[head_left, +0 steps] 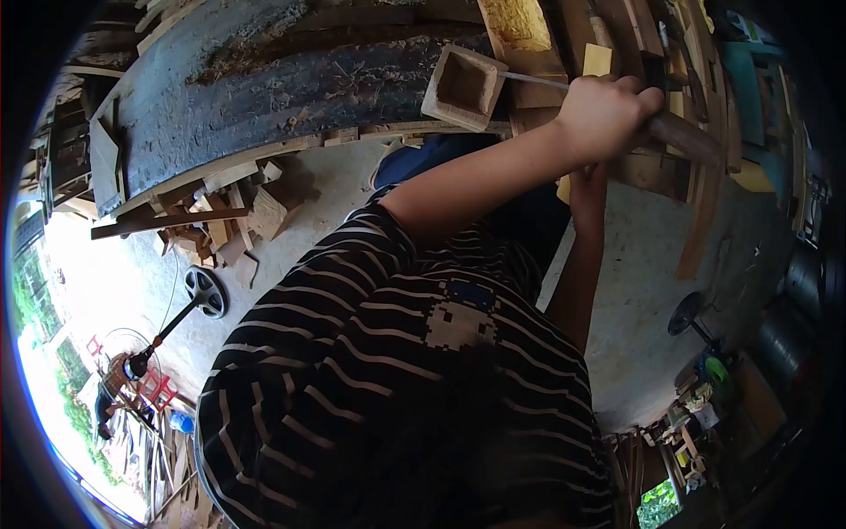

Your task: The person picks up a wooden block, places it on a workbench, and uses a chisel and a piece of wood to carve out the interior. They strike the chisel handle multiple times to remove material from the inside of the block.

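Observation:
My left hand (610, 113) is closed in a fist, reaching across to the upper right. From its left side runs a thin metal shaft (536, 80), whose end meets the edge of a small hollow wooden box (467, 84). A thick rounded wooden handle (686, 138) sticks out on the other side of the fist; whether shaft and handle are one piece is hidden. Below the fist my right hand (589, 176) is mostly covered by my left wrist, so its fingers do not show. A yellow wooden block (597, 60) lies just above my left knuckles.
A dark, worn workbench (344, 88) stretches across the top, with planks (702, 189) and wood pieces at its right. Offcuts (220, 220) lie heaped on the concrete floor (339, 181). Wheeled stands (205, 293) are at both sides. Another person (113, 383) is far left.

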A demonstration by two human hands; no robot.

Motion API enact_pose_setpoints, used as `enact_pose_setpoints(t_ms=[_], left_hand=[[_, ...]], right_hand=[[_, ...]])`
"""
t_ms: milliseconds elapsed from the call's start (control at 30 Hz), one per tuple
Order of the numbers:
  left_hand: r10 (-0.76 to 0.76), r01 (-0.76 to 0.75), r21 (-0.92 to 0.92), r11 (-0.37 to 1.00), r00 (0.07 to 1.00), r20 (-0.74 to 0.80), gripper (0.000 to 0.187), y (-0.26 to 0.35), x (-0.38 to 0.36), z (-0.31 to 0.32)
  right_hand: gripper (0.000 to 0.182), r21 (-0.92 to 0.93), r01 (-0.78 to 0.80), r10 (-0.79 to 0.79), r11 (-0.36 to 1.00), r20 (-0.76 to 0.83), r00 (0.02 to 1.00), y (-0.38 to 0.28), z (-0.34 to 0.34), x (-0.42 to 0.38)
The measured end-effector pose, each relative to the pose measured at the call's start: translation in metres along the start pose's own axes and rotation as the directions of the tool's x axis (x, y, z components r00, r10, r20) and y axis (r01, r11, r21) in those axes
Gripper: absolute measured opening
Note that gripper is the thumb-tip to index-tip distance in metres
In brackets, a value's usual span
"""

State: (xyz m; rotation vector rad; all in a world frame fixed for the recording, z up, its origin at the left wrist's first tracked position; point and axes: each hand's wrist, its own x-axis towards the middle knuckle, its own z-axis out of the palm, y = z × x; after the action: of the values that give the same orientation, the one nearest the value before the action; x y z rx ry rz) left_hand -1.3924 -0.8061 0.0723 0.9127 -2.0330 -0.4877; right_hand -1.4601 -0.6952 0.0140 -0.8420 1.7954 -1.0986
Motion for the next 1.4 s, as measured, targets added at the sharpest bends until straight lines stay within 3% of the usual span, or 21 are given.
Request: enact_pose_setpoints(t_ms=[433, 833, 967, 1400], left_hand=[[-0.021, 0.02, -0.018, 1.0, 0.999, -0.046, 0.028, 0.001, 0.003, -0.004], [-0.056, 0.053, -0.048, 0.997, 0.996, -0.062, 0.028, 0.002, 0.004, -0.008], [-0.059, 0.057, -0.062, 0.996, 0.998, -0.037, 0.028, 0.005, 0.004, -0.012], [-0.028, 0.023, -0.09, 0.996, 0.999, -0.046, 0.031, 0.001, 0.004, -0.013]], right_hand=[[0.043, -0.029, -0.049, 0.048, 0.998, -0.02, 0.999, 0.005, -0.001, 0.002], [0.045, -0.025, 0.001, -0.001, 1.0, 0.01, 1.0, 0.014, -0.005, 0.004], [0.044, -0.102, 0.0, -0.004, 0.995, -0.039, 0.999, 0.017, -0.005, 0.005], [0.041, -0.009, -0.008, 0.008, 1.0, 0.013, 1.0, 0.011, -0.003, 0.002]])
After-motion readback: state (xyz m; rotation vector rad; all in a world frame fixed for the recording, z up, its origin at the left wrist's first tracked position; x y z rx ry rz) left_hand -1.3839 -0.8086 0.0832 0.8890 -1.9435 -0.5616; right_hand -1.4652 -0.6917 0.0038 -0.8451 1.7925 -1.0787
